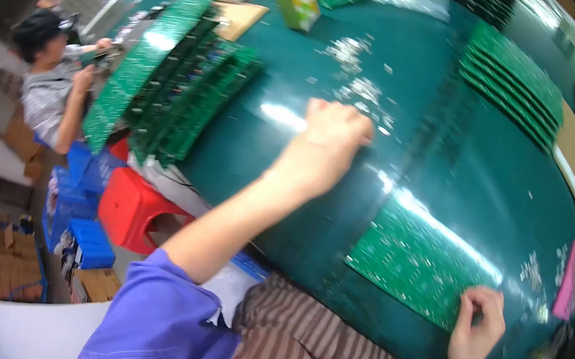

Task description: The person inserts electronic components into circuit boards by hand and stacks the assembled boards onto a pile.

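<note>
A green circuit board (419, 258) dotted with small pale parts lies flat on the dark green table in front of me. At its near right corner is my right hand (480, 326), thumb and fingers curled together in a pinch; what it pinches, if anything, is too small to tell. My left hand (335, 142) reaches far across the table, knuckles up and fingers curled under. Its fingertips are hidden, so whatever they grip does not show. Just beyond it are scattered small white parts (363, 92), spread in loose heaps.
Upright circuit boards (188, 91) stand in a row at the left. More boards (512, 84) are stacked at the far right. Further things are a green-and-white box (295, 0), a pink object (572, 280), a red stool (138, 208) and a person (53, 79) at work on the left.
</note>
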